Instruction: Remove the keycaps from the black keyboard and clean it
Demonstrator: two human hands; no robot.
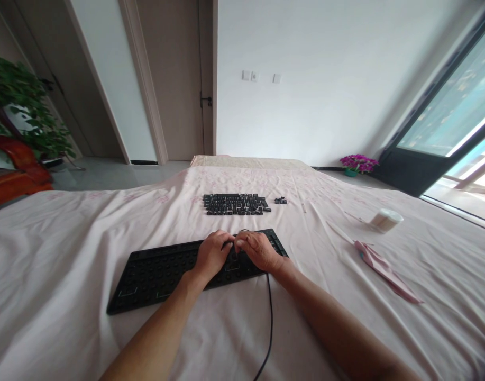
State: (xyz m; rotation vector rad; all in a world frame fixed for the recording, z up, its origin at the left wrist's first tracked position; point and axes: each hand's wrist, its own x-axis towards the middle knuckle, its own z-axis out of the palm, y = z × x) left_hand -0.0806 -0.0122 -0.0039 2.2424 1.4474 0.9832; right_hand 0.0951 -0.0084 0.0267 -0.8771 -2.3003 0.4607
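Observation:
A black keyboard lies slanted on the pink cloth, most of its left side stripped of keycaps. Both hands rest over its right half. My left hand has its fingers pressed together at the keys, thumb and fingertips pointing right. Close beside it, nearly touching, my right hand is bent down with its fingertips pinched at the same spot. Whatever the fingers grip is hidden or too small to name. Beyond the keyboard, loose black keycaps lie in rows, with a small separate group of keycaps to their right.
A black cable runs from the keyboard toward me. On the right of the pink cloth are a white tub of cotton swabs or similar and a folded pink fabric piece. Potted purple flowers stand on the floor beyond.

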